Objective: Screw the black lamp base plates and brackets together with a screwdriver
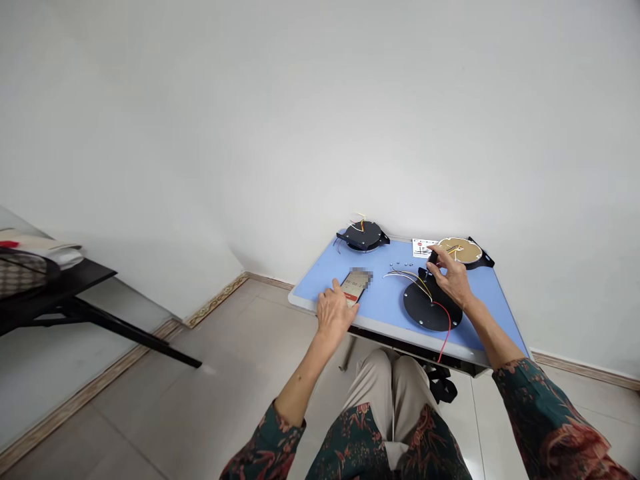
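Two hands are on a blue table (305,300). The left hand (333,313) sits at the table's 7 o'clock, its fingers loosely spread, with the fingertips against the lower end of a phone (353,290); it does not appear to grip it. The phone's top is pixelated and its small screen digits are hard to read.

The right hand (451,278) is at 3 o'clock, its fingers curled and pinching a small black piece (433,257). The fingers hide much of that piece, so its shape is unclear. It sits just above a black disc (429,308), which has a red wire (447,327) hanging over the table's edge and several yellow and white wires (407,277).

There are three discs in all: a second black one (363,235) at 12 o'clock, with wires, and a tan-faced one (460,250) at 2 o'clock. A white card (424,247) lies beside the tan disc. Near the table's center is a row of about six screws (397,265), too small to count exactly.
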`<state>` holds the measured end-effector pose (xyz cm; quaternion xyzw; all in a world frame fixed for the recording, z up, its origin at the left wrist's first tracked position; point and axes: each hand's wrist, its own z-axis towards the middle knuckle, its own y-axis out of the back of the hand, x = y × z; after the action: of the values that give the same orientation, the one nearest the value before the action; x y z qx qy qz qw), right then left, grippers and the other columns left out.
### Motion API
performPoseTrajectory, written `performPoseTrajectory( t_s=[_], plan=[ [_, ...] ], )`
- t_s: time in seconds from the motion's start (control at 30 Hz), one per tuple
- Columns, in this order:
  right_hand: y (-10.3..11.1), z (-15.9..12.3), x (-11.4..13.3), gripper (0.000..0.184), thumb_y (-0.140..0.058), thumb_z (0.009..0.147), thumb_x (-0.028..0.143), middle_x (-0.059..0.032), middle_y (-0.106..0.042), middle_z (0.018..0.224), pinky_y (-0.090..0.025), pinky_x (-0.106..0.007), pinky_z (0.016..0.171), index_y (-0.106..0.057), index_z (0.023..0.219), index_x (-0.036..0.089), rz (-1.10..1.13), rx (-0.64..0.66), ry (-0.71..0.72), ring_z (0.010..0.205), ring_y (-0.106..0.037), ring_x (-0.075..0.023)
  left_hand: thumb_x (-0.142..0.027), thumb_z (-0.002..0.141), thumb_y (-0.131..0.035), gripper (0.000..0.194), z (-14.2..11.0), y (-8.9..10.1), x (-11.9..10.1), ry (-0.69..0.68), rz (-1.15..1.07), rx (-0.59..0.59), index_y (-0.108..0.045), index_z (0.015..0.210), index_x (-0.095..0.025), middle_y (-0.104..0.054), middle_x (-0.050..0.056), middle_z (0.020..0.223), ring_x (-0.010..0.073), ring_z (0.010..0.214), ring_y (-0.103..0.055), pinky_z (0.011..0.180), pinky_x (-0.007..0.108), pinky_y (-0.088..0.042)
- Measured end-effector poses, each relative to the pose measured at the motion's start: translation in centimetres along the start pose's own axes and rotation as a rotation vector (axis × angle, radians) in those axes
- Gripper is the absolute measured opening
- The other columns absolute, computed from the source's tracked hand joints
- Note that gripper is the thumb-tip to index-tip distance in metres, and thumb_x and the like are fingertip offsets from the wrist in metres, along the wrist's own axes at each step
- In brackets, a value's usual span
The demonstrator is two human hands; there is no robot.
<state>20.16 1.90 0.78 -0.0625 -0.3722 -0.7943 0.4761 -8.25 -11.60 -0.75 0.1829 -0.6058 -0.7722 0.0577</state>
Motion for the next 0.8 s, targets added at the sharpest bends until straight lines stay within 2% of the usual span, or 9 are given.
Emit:
performPoseTrajectory(
  t_s=[0.1,0.2,0.3,0.4,0.5,0.6,0.7,0.8],
  plan=[
    [-0.2,0.0,0.3,0.041,-0.056,0.094,0.034,-0.0075,-0.071,0.102,-0.056,-0.037,0.079,-0.06,0.133,0.023,-0.025,-0.006,0.043,0.075,-0.066,-0.0207,-0.041,0.079,-0.075,0.09,0.8,1.4,0.7,-0.019,0.028,0.11,-0.035,0.147,0.0,-0.063,0.024,0.12,0.035,0.11,-0.062,0.092,0.038,-0.045],
    [-0.3,0.0,0.4,0.041,-0.054,0.094,0.033,-0.0085,-0.072,0.102,-0.056,-0.038,0.078,-0.061,0.133,0.023,-0.059,0.003,0.038,0.078,-0.066,-0.0221,-0.041,0.078,-0.074,0.095,0.9,2.4,1.6,-0.047,0.046,0.176,-0.028,0.152,-0.002,-0.061,0.025,0.124,0.0361,0.112,-0.062,0.091,0.037,-0.045],
    [-0.4,0.1,0.3,0.042,-0.055,0.093,0.033,-0.0078,-0.072,0.096,-0.055,-0.039,0.078,-0.061,0.134,0.022,-0.074,0.004,-0.001,0.076,-0.066,-0.0223,-0.044,0.077,-0.073,0.1,0.4,2.9,2.4,-0.079,0.062,0.2,-0.024,0.154,0.0,-0.064,0.025,0.121,0.0371,0.112,-0.063,0.092,0.038,-0.044],
    [-0.5,0.2,0.1,0.043,-0.055,0.092,0.034,-0.0066,-0.071,0.091,-0.055,-0.038,0.076,-0.062,0.134,0.022,-0.083,0.005,-0.018,0.074,-0.066,-0.0221,-0.045,0.079,-0.07,0.097,-1.0,3.2,3.5,-0.083,0.075,0.182,-0.027,0.152,0.001,-0.067,0.024,0.114,0.0365,0.108,-0.064,0.091,0.038,-0.046],
    [-0.5,0.2,0.2,0.044,-0.056,0.092,0.034,-0.0059,-0.07,0.089,-0.054,-0.038,0.076,-0.062,0.133,0.022,-0.103,0.007,-0.018,0.073,-0.066,-0.0221,-0.044,0.08,-0.069,0.089,-3.8,3.2,5.5,-0.051,0.057,0.125,-0.032,0.149,-0.003,-0.068,0.021,0.111,0.0351,0.104,-0.066,0.086,0.038,-0.049],
    [-0.4,0.2,0.5,0.044,-0.056,0.091,0.034,-0.0066,-0.072,0.094,-0.055,-0.039,0.078,-0.062,0.133,0.022,-0.101,0.014,-0.033,0.074,-0.067,-0.0223,-0.042,0.083,-0.066,0.082,-8.4,2.3,8.4,-0.001,-0.009,0.052,-0.031,0.148,-0.006,-0.068,0.018,0.111,0.0326,0.104,-0.066,0.086,0.038,-0.05],
    [-0.4,0.3,0.8,0.043,-0.056,0.091,0.033,-0.0073,-0.073,0.101,-0.056,-0.039,0.08,-0.062,0.132,0.023,-0.095,0.021,-0.042,0.077,-0.068,-0.0224,-0.044,0.085,-0.064,0.082,-13.8,0.3,11.2,0.12,-0.082,0.012,-0.028,0.149,-0.008,-0.068,0.017,0.114,0.0314,0.106,-0.065,0.089,0.039,-0.051],
    [-0.4,0.3,1.0,0.042,-0.057,0.09,0.033,-0.0068,-0.073,0.101,-0.056,-0.039,0.08,-0.062,0.13,0.024,-0.119,0.018,-0.037,0.078,-0.069,-0.0228,-0.041,0.085,-0.063,0.081,-17.6,-2.7,12.4,0.231,-0.133,0.07,-0.028,0.149,-0.007,-0.068,0.017,0.113,0.0309,0.106,-0.064,0.092,0.039,-0.05]
  ],
)
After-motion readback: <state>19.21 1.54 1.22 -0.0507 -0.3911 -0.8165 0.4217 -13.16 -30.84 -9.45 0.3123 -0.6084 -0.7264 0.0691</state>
